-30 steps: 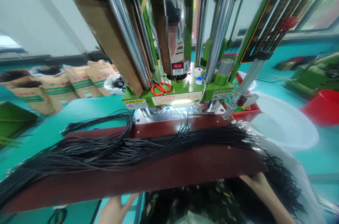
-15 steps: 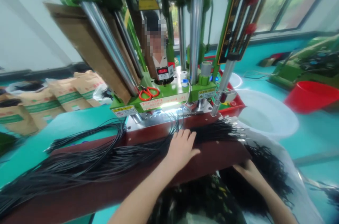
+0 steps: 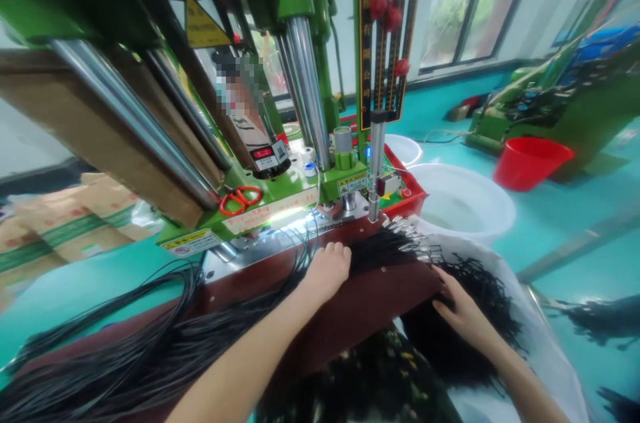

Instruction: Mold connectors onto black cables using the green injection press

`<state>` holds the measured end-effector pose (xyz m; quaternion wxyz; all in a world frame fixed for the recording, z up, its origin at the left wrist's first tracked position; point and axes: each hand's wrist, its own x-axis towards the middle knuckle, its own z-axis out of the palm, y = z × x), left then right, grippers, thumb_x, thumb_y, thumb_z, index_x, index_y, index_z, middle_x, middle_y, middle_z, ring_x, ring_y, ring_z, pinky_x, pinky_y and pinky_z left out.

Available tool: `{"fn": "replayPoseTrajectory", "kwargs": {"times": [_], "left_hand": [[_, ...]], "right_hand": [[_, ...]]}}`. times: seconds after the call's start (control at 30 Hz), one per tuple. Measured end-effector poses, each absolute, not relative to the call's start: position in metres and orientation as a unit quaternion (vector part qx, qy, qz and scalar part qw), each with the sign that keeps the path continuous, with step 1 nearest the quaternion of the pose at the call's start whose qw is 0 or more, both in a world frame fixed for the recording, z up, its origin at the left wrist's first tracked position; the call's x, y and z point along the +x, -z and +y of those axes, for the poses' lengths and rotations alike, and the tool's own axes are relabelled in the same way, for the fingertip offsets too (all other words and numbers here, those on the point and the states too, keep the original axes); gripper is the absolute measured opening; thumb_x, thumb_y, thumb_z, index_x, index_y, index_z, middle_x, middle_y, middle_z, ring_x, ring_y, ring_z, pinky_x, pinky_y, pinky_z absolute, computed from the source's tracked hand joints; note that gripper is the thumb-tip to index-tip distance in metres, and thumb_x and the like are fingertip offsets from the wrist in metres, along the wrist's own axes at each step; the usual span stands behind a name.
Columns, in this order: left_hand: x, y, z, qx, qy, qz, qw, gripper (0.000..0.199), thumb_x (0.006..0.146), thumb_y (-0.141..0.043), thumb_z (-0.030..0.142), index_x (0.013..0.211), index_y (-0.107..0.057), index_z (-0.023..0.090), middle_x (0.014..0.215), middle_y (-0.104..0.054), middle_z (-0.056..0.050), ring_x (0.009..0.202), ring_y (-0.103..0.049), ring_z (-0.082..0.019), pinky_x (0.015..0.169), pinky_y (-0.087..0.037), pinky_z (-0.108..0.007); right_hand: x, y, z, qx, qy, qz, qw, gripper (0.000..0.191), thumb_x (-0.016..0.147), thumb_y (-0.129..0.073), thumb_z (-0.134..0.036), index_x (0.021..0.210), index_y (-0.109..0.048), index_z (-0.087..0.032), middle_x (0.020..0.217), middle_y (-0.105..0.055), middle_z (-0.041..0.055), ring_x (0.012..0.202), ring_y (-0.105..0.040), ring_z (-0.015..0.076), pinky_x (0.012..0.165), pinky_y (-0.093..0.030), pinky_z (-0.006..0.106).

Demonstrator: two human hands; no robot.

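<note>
A long bundle of black cables (image 3: 185, 343) lies across the dark red board (image 3: 370, 303). My left hand (image 3: 327, 271) has its fingers curled over the middle of the bundle, gripping it. The bundle's metallic tips (image 3: 407, 233) fan out at the board's right end. Beside that end, my right hand (image 3: 457, 306) is held with thumb and fingers apart, its fingertips at the board's corner near the tips. No cable shows in it. Looser cables (image 3: 185, 283) curve off to the left behind the main bundle.
A green press (image 3: 280, 190) with steel columns stands behind the board, orange-handled scissors (image 3: 240, 200) on its base. At the right are a white basin (image 3: 463, 203), a red bucket (image 3: 530, 163) and a white sack (image 3: 545, 350) with black pieces. Paper bags (image 3: 85, 216) stand left.
The view has turned right and come closer to the press. My left hand's fingers have curled round the cables. My right hand has come up from under the board's edge to its corner.
</note>
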<state>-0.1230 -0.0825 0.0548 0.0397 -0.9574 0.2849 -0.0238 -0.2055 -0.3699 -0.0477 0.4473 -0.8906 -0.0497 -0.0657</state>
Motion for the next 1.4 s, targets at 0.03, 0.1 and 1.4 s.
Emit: {"fn": "replayPoseTrajectory", "kwargs": {"times": [0.03, 0.1, 1.4], "left_hand": [[-0.120, -0.059, -0.081, -0.958, 0.015, 0.284, 0.030, 0.015, 0.081, -0.040, 0.013, 0.090, -0.051, 0.010, 0.089, -0.053, -0.012, 0.086, -0.050, -0.022, 0.068, -0.043, -0.032], [-0.116, -0.068, -0.076, -0.958, 0.009, 0.285, -0.007, 0.014, 0.079, -0.045, 0.019, 0.089, -0.050, 0.011, 0.091, -0.053, -0.011, 0.089, -0.049, -0.022, 0.069, -0.043, -0.031], [-0.214, -0.059, -0.062, -0.876, -0.172, 0.208, -0.399, 0.028, 0.088, -0.033, 0.032, 0.088, -0.056, 0.016, 0.085, -0.060, -0.005, 0.077, -0.054, -0.013, 0.072, -0.043, -0.026]], "right_hand": [[-0.206, 0.045, -0.371, -0.893, 0.069, -0.051, 0.442, 0.055, 0.078, -0.043, -0.023, 0.130, -0.028, -0.018, 0.130, -0.038, 0.0124, 0.111, -0.047, 0.0228, 0.093, -0.041, 0.039], [-0.208, 0.040, -0.373, -0.897, 0.073, -0.053, 0.432, 0.054, 0.079, -0.042, -0.022, 0.130, -0.028, -0.020, 0.129, -0.039, 0.0113, 0.105, -0.051, 0.0216, 0.092, -0.043, 0.038], [-0.172, -0.070, -0.249, -0.461, -0.139, -0.084, 0.872, 0.018, 0.079, -0.058, -0.031, 0.089, -0.066, -0.017, 0.075, -0.069, 0.0072, 0.073, -0.064, 0.0212, 0.071, -0.045, 0.035]]}}
